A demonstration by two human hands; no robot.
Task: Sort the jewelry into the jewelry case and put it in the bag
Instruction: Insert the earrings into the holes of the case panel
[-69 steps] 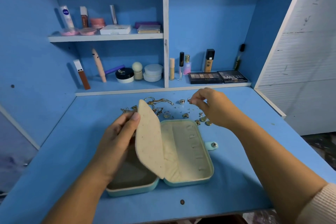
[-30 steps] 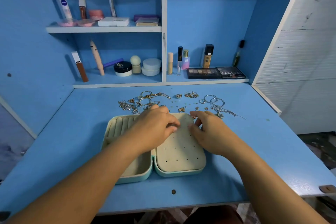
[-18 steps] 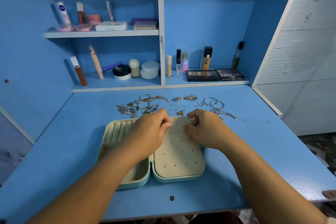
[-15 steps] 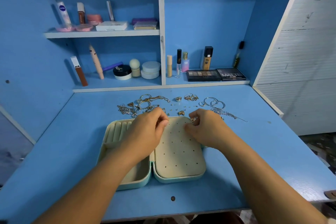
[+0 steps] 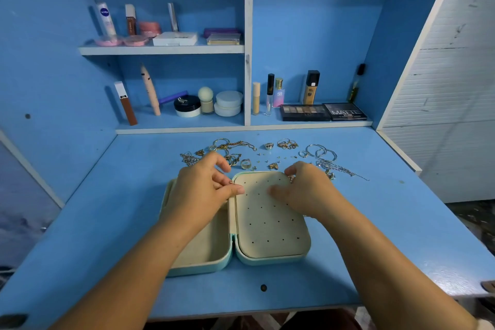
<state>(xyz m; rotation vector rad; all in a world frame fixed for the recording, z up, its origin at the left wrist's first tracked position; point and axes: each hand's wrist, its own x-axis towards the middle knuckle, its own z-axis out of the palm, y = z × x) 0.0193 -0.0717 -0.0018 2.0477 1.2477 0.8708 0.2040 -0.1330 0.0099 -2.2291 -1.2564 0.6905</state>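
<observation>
Nearest, on the blue painted desk [image 5: 107,222], the mint-green hinged jewelry case [image 5: 203,268] lies open flat. Its right half is covered by a cream padded panel punched with rows of small holes [image 5: 267,222].

The left hand [image 5: 203,190] hangs over the hinge at the panel's far left corner, thumb and forefinger pinching a tiny gold stud earring [image 5: 231,182]. The right hand [image 5: 308,190] sits at the far right corner, thumb flat on the cream surface and fingers curled over the edge. I cannot tell whether they clasp the panel or a small gold piece there.

The main risk is probably the stud. It is so small that a loosened pinch could drop it into the left tray or onto the desk, and its post may miss a hole if the panel shifts.

Just beyond the knuckles lies the loose scatter of gold and silver rings, chains and hoops [image 5: 230,145]; a careless sweep could tangle or scatter it. No bag is in view
</observation>
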